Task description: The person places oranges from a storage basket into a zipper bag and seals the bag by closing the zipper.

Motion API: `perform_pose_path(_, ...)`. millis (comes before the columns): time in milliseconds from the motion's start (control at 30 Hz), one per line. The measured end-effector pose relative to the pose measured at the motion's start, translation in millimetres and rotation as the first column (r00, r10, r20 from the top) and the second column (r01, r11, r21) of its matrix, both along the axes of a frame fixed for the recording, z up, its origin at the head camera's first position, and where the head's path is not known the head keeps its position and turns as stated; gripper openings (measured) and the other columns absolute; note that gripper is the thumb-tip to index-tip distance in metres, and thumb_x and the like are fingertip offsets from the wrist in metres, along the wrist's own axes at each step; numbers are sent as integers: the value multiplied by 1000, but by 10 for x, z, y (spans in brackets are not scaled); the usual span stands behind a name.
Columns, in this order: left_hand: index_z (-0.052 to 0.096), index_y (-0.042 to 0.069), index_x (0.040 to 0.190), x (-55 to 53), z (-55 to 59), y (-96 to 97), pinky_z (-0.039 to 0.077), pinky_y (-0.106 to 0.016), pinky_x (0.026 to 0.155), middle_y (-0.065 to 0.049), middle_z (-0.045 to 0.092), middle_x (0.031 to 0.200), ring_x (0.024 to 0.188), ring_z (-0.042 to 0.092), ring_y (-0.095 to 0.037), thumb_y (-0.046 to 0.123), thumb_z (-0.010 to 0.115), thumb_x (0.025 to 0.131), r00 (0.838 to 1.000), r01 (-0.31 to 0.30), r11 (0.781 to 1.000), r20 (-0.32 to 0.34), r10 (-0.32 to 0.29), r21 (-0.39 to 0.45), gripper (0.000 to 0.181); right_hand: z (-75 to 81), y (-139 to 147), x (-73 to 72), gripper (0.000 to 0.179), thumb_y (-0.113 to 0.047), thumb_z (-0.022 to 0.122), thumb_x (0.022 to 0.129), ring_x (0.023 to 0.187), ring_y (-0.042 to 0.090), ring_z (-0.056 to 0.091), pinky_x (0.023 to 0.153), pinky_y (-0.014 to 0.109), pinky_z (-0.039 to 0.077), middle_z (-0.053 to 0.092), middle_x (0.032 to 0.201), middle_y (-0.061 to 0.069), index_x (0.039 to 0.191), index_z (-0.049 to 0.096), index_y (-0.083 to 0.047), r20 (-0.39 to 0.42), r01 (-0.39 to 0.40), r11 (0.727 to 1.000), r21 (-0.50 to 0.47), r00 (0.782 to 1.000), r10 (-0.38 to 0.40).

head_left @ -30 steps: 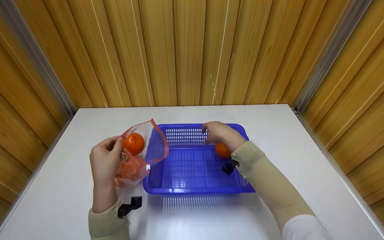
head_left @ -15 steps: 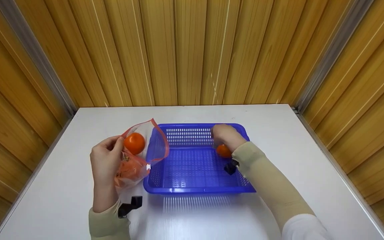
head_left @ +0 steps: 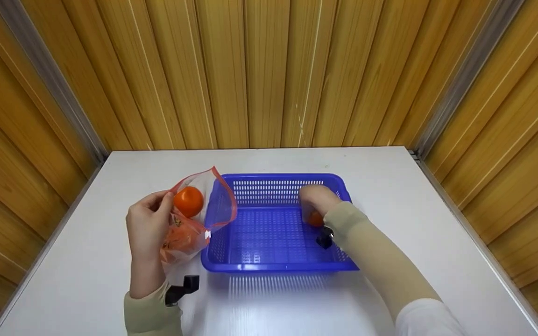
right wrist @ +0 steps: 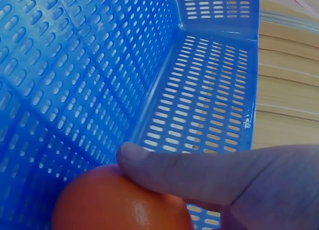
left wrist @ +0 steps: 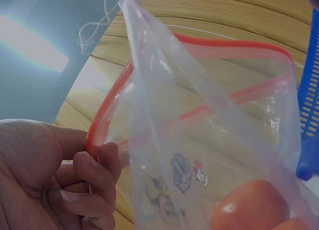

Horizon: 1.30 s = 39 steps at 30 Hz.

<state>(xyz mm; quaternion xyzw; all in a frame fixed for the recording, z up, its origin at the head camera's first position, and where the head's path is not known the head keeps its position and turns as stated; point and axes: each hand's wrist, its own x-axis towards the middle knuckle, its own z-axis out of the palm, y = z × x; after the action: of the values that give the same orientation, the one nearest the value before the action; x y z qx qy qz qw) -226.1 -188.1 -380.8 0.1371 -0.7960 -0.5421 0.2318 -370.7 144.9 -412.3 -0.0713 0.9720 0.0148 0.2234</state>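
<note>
My left hand [head_left: 146,228] pinches the red edge of a clear zip bag [head_left: 223,205] between thumb and fingers, left of the blue basket [head_left: 278,268]. The bag's mouth gapes. Inside sit an upper tomato [head_left: 188,201] and more orange-red shapes lower down, blurred by the plastic. Down in the right end of the basket, my right hand [head_left: 318,198] holds another tomato [right wrist: 119,205]. Its thumb lies across the fruit in the right wrist view, while its other fingers are mostly hidden. The head view shows only a sliver of that tomato below the hand.
A white table [head_left: 269,308] carries the basket and bag. Behind it rises a wood-patterned wall [head_left: 264,74], with similar panels at both sides. The bag's mouth overlaps the basket's left rim.
My right hand has lowered into the basket, its fingers closing round the tomato, which is now mostly covered. The left hand and the bag have stayed in place.
</note>
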Motion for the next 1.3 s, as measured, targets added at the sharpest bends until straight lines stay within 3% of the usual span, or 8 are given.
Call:
perform_pose_path(167, 77, 0, 109, -3, -9, -4, 46, -16, 50, -4, 61, 75, 54, 50, -10, 20, 65, 101, 1000, 3, 1000, 2, -3, 10, 25, -10, 33, 19, 12, -7, 84, 73, 85, 25, 57, 85, 38, 59, 63, 87, 10, 76, 73, -4, 11, -1, 999, -48, 1000, 1)
perform_pose_path(333, 77, 0, 112, -6, -11, -14, 47, -16, 52, -4, 63, 78, 57, 51, -10, 22, 65, 101, 1000, 7, 1000, 20, -8, 20, 27, -3, 79, 37, 11, -4, 82, 70, 82, 25, 56, 79, 38, 59, 65, 87, 8, 75, 73, -7, -19, -16, 992, -122, 1000, 13)
perform_pose_path(500, 77, 0, 113, -6, -12, -25, 48, -16, 53, -5, 64, 79, 58, 52, -10, 23, 65, 101, 999, 9, 1000, 31, -10, 18, 28, 3, 111, -1, 23, -8, 81, 70, 92, 26, 61, 84, 41, 58, 69, 100, 8, 92, 74, -9, 4, 17, 971, -240, 1000, -16)
perform_pose_path(600, 77, 0, 113, -6, -13, -27, 48, -16, 53, -5, 64, 79, 58, 52, -10, 23, 65, 101, 999, 10, 1000, 32, -10, 14, 28, 0, 117, -50, 35, -15, 83, 74, 101, 28, 64, 84, 43, 58, 69, 116, 11, 108, 74, -13, 62, 45, 939, -340, 998, -26)
perform_pose_path(700, 77, 0, 113, -6, -16, -24, 48, -16, 53, -4, 63, 78, 58, 52, -10, 23, 65, 101, 1000, 12, 1000, 28, -12, 16, 28, -1, 127, -95, 43, -22, 83, 79, 109, 31, 64, 84, 44, 60, 62, 131, 14, 120, 71, -17, 113, 81, 898, -433, 993, -35)
perform_pose_path(933, 78, 0, 108, -6, -24, -8, 46, -17, 49, -1, 60, 71, 53, 50, -9, 18, 66, 100, 1000, 2, 1000, -7, -2, -4, 23, 5, 174, -150, 47, -22, 79, 87, 117, 36, 62, 88, 46, 61, 55, 141, 18, 132, 66, -18, 192, 161, 756, -635, 980, -48)
perform_pose_path(1167, 77, 0, 109, -8, -9, 3, 46, -17, 49, -2, 60, 72, 55, 51, -9, 18, 66, 100, 1000, -2, 1000, 6, 2, 6, 23, 34, 193, -143, 51, -26, 78, 89, 121, 37, 59, 92, 49, 60, 53, 144, 20, 137, 63, -19, 169, 118, 634, -764, 985, 21)
perform_pose_path(1300, 77, 0, 110, -5, -4, 2, 46, -17, 50, -3, 61, 74, 55, 51, -10, 20, 66, 100, 1000, -1, 1000, 13, 1, 7, 25, 69, 166, -117, 49, -27, 78, 89, 122, 37, 59, 91, 49, 61, 55, 141, 20, 136, 63, -21, 149, 103, 550, -829, 988, 39)
